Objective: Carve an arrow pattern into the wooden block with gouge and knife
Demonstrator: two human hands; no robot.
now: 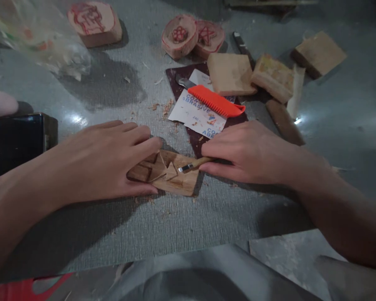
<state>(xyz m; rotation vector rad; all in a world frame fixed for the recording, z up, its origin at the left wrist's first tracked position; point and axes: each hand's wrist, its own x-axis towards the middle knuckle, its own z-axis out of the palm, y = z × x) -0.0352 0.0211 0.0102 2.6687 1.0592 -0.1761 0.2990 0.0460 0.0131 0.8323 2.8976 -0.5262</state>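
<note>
My left hand (115, 152) grips the left end of a small carved wooden block (185, 184), fingers over the far edge and thumb along the near one. Raised arrow-like shapes and darker recesses show on the block's upper face. In my right hand (246, 152) is a wood-carving chisel (196, 163) with a wooden handle and short metal tip. That tip points left and sits over the right part of the carving; whether it touches the wood I cannot tell. Wood shavings (167, 108) lie around the block.
Beyond my hands, an orange-handled cutter (216, 101) rests on sandpaper sheets (191, 115). Pale wood blocks (232, 73) lie right of it, red-marked round pieces (179, 35) farther back. At left are a black box-like object (17, 142) and a clear plastic bag (47, 42).
</note>
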